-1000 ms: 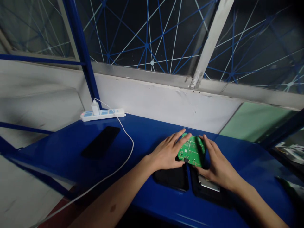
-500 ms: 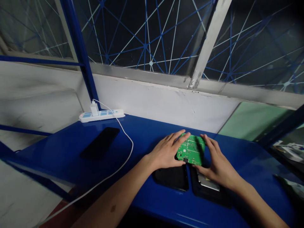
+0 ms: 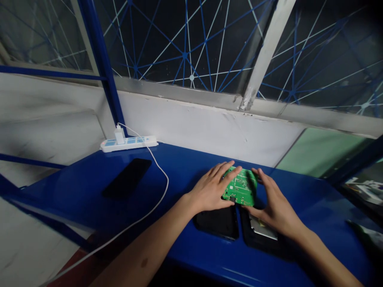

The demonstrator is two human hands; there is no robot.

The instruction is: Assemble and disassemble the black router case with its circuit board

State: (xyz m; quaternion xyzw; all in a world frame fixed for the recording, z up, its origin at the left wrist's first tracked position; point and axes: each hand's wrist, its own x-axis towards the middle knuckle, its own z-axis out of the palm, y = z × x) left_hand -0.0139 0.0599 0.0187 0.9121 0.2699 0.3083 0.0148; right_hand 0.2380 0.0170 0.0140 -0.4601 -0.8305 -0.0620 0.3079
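Note:
A green circuit board (image 3: 241,187) is held between my two hands above the blue table. My left hand (image 3: 214,186) grips its left side, fingers over the top edge and thumb at the bottom near a small black connector. On the other side, my right hand (image 3: 271,199) holds the board by its right edge, thumb below and fingers above. Beneath the left hand lies a black plastic shell (image 3: 218,223). Beside it, partly under the right hand, sits a black housing (image 3: 254,241) with a silver metal plate (image 3: 264,230) in it.
A dark phone-like slab (image 3: 127,178) lies on the blue table (image 3: 179,159) at left. Behind it stands a white power strip (image 3: 129,144) with a plugged-in charger (image 3: 119,136). Its white cable (image 3: 163,195) runs across the table toward the front left. A blue frame post (image 3: 103,59) rises behind.
The board is tilted slightly differently between my hands, and its shading has shifted. Both hands keep their hold, and the view has moved only a little.

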